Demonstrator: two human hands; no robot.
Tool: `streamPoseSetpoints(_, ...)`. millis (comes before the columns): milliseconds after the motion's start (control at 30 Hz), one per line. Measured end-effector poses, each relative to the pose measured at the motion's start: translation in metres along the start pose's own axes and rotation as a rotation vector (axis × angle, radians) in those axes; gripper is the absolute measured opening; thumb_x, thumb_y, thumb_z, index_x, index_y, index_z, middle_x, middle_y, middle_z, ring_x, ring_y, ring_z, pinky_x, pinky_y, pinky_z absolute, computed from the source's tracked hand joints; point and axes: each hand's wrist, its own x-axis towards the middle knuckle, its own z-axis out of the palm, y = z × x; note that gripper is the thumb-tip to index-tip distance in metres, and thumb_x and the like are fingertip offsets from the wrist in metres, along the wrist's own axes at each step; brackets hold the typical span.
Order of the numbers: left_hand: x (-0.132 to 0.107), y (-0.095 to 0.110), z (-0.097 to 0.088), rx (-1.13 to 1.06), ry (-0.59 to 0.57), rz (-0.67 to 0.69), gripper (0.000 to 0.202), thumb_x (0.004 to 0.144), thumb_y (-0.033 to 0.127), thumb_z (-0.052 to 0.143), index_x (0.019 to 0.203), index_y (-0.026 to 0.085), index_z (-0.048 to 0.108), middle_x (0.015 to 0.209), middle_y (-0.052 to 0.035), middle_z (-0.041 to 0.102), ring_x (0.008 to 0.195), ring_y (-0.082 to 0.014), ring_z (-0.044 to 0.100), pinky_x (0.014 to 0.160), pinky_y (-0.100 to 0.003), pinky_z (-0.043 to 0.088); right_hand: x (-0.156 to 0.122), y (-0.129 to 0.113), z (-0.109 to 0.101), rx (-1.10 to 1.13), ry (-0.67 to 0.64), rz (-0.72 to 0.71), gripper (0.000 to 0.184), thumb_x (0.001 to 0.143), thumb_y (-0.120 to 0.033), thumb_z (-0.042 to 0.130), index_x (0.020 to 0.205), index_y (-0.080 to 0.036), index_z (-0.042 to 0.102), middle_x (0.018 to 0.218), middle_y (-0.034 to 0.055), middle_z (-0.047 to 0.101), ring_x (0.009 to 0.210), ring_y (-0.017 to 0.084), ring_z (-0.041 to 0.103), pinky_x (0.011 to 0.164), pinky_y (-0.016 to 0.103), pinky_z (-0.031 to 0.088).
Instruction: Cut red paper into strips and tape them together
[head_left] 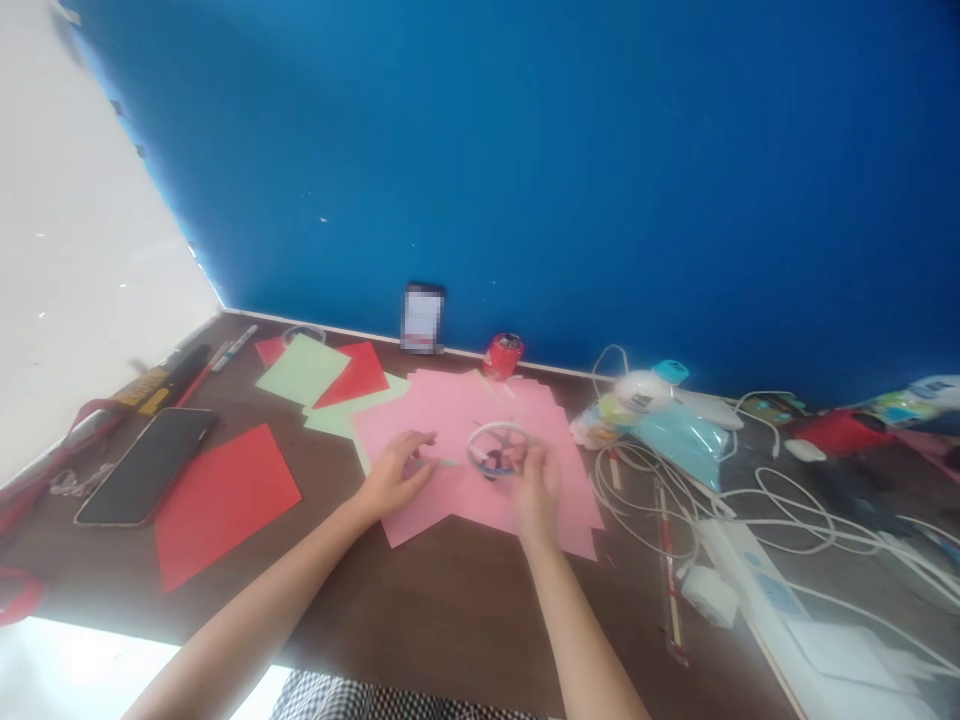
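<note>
Pink paper sheets (442, 410) lie overlapping on the dark brown table. Over them, my right hand (538, 490) has its fingers closed on the right edge of a round ring-shaped object (480, 467). Its rim looks white and blue, with dark parts inside; blur hides its exact kind. My left hand (397, 478) rests at the left side of the pink sheets, thumb and fingers apart, with nothing seen between them. A thin greenish strip (448, 463) shows just beyond its thumb tip.
Left are red paper (229, 500), pale green paper (304, 372) and a phone (150, 465). Another phone (422, 318) leans on the blue wall, near a red round container (502, 356). White cables (757, 490), a power strip (757, 570) and plastic packets (682, 440) crowd the right.
</note>
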Motion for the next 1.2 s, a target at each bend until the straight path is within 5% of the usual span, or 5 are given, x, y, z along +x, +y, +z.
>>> streamPoseSetpoints(600,-0.005,0.001,0.012,-0.019,0.053,0.212,0.015,0.083,0.026,0.050,0.089,0.019,0.062,0.090,-0.0076,0.059,0.083,-0.0157,0.059,0.072,-0.029,0.050,-0.015,0.013,0.020,0.185,-0.202,0.139,0.021,0.083,-0.044,0.047,0.086,-0.024,0.045,0.061,-0.0061,0.039,0.056,0.010,0.042,0.060,0.026,0.042)
streamPoseSetpoints(767,-0.006,0.002,0.006,-0.075,0.067,-0.016,0.019,0.088,0.028,0.040,0.096,0.018,0.055,0.085,-0.0061,0.064,0.074,-0.0137,0.063,0.063,-0.026,0.051,-0.012,0.014,0.019,0.217,-0.166,0.145,0.023,0.081,-0.045,0.050,0.086,-0.024,0.046,0.059,-0.0069,0.040,0.054,0.010,0.043,0.057,0.025,0.042)
streamPoseSetpoints(867,0.000,-0.011,-0.011,0.021,0.320,-0.167,0.018,0.088,0.027,0.040,0.096,0.017,0.054,0.075,-0.0048,0.065,0.072,-0.0154,0.065,0.062,-0.027,0.051,-0.008,0.014,0.016,0.276,-0.114,0.152,0.025,0.080,-0.046,0.052,0.077,-0.022,0.045,0.057,-0.0067,0.040,0.052,0.009,0.041,0.054,0.024,0.041)
streamPoseSetpoints(1033,0.015,-0.050,-0.049,0.422,0.827,-0.064,0.026,0.084,0.016,0.043,0.103,0.019,0.060,0.139,-0.0131,0.034,0.132,-0.0309,0.022,0.099,-0.050,0.032,-0.001,0.016,0.013,0.371,-0.073,0.237,0.028,0.077,-0.046,0.055,0.069,-0.022,0.042,0.057,-0.0065,0.041,0.050,0.009,0.040,0.051,0.025,0.039)
streamPoseSetpoints(1200,0.013,-0.046,-0.035,0.420,0.549,0.149,0.036,0.085,0.014,0.040,0.119,0.021,0.051,0.131,-0.0103,0.046,0.128,-0.0262,0.032,0.098,-0.050,0.035,0.002,0.021,0.012,0.430,-0.080,0.330,0.028,0.073,-0.047,0.059,0.071,-0.021,0.048,0.055,-0.0061,0.042,0.046,0.009,0.040,0.050,0.027,0.041)
